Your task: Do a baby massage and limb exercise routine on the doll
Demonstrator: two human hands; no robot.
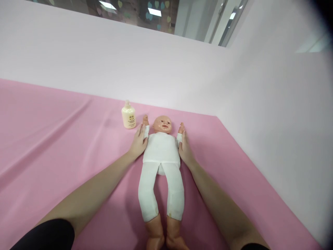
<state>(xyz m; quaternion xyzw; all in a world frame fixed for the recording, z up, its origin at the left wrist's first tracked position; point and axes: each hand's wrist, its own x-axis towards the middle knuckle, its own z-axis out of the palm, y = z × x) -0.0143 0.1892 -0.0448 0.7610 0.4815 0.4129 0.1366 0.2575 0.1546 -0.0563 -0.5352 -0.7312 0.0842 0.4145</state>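
Observation:
A baby doll (161,152) in a white suit lies on its back on a pink sheet (52,146), head pointing away from me, arms raised. My left hand (138,142) rests flat against the doll's side by its raised arm. My right hand (185,150) presses flat against the doll's other side below its other arm. Both hands have straight fingers and hold nothing. A small cream lotion bottle (128,115) stands upright just beyond my left hand, left of the doll's head.
Pale pink walls (273,114) close in the sheet at the back and on the right, meeting in a corner behind the doll. Windows (156,14) run above the back wall. The sheet stretches wide to the left with long creases.

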